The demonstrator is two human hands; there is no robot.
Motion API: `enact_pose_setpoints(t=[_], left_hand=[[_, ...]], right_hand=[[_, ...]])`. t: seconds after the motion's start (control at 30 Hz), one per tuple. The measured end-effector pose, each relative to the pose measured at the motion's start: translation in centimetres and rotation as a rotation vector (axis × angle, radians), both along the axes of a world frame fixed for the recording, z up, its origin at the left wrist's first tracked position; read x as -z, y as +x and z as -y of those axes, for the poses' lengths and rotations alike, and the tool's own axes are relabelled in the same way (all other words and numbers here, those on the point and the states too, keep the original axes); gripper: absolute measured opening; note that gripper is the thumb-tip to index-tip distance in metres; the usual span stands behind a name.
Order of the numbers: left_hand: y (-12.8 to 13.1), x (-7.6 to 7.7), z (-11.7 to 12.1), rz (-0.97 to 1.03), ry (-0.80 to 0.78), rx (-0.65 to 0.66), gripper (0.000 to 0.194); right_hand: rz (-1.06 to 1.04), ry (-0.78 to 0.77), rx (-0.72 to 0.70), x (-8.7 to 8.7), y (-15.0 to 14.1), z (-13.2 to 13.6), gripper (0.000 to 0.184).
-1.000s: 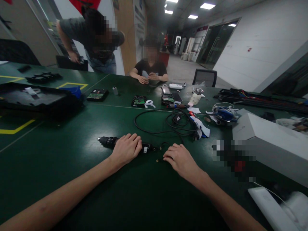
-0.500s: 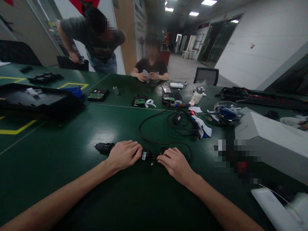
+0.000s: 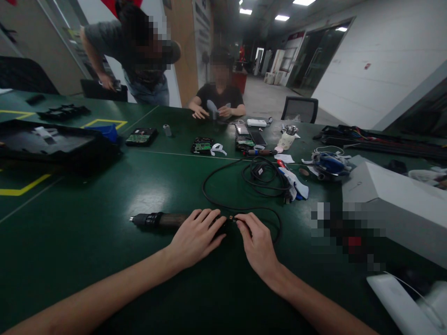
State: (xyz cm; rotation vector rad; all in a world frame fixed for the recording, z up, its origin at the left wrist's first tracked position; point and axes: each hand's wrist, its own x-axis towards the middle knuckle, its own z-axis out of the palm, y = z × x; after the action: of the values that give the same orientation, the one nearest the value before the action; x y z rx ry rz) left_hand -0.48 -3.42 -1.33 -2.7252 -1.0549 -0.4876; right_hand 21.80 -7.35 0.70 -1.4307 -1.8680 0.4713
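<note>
An electric screwdriver [image 3: 171, 220] lies on its side on the green table, its bit end pointing left. My left hand [image 3: 199, 232] is closed over its rear end, with the fingers together on top and the thumb lower down. The palm hides that part of the tool. Just right of it, my right hand [image 3: 256, 237] is in a pinch, thumb against forefinger. A small brass-coloured piece [image 3: 231, 217] shows at these fingertips; what exactly they grip is too small to make out. A black cable [image 3: 244, 208] runs behind the right hand.
The cable coils beside a blue-and-white cloth-like item [image 3: 295, 184]. A large white box [image 3: 394, 200] stands at the right. Circuit-board units [image 3: 202, 145] and a second screwdriver [image 3: 260, 152] lie farther back. A black tray [image 3: 52, 144] is at left. Two people [image 3: 220, 93] are across the table.
My left hand has slid right along the screwdriver to its rear end, uncovering the brown body. My right hand's fingers have drawn into a pinch. The small brass piece seen on the table is no longer there.
</note>
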Motion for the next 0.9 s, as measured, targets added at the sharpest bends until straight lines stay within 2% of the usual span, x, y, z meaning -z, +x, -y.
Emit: enact_pose_setpoints(t=[0.07, 0.17, 0.3, 0.4, 0.6, 0.9], left_hand=[[0.2, -0.1, -0.2, 0.017, -0.03, 0.018, 0.044], [0.0, -0.6, -1.2, -0.015, -0.053, 0.055, 0.043], [-0.5, -1.2, -2.8, -0.058, -0.035, 0.116, 0.034], [-0.7, -1.2, -3.4, -0.036, -0.038, 0.191, 0.029], [-0.7, -1.1, -3.5, 0.023, -0.033, 0.224, 0.027], [-0.9, -0.6, -3.5, 0.048, 0.1, 0.256, 0.029]], right_hand=[[-0.001, 0.007, -0.015, 0.1, 0.0, -0.1, 0.023], [0.115, 0.03, -0.034, -0.1, 0.1, -0.5, 0.023], [0.299, 0.084, -0.014, -0.8, 0.5, -0.8, 0.026], [0.359, 0.115, -0.02, -1.1, 0.6, -0.6, 0.027], [0.384, 0.141, -0.111, -0.6, 0.5, -0.5, 0.026], [0.295, 0.062, -0.203, 0.1, 1.1, -1.4, 0.02]])
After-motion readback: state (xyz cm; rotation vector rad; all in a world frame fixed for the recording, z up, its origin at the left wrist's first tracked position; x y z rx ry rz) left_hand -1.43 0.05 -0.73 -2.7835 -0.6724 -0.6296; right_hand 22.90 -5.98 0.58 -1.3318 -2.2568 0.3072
